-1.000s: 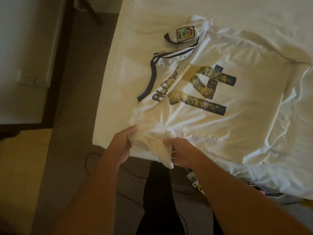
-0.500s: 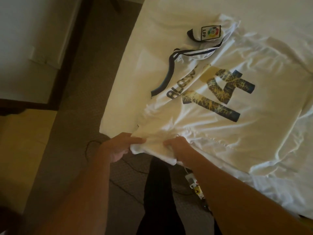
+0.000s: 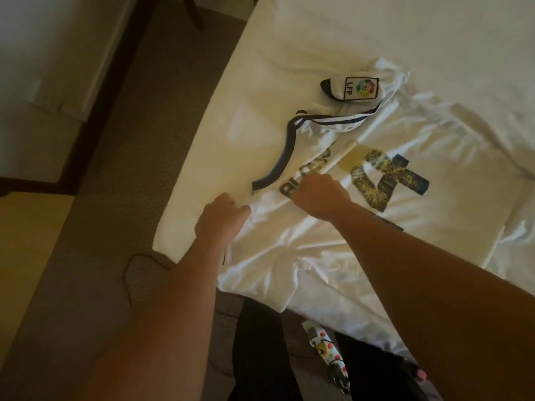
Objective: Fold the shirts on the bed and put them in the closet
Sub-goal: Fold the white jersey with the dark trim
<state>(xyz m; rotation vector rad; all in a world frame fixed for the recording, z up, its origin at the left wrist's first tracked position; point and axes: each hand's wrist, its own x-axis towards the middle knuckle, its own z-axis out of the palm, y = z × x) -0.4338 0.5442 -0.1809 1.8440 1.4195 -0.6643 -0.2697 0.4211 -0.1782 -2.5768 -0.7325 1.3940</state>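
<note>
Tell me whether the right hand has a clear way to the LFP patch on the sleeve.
Probably yes. The right hand grips the shirt near the collar, and only flat fabric lies between it and the LFP patch; it would have to let go first.

Reads "LFP" in dark letters on a white sleeve patch [image 3: 362,88], beside a many-coloured round emblem, on the white shirt [image 3: 434,215] spread over the bed [image 3: 376,27]. Shows a large dark-and-gold "4" [image 3: 385,180] on the shirt back, the neighbouring digit covered. Gives only part of a dark printed name [image 3: 301,175], letters not legible, partly hidden under the right hand [image 3: 321,198].
</note>
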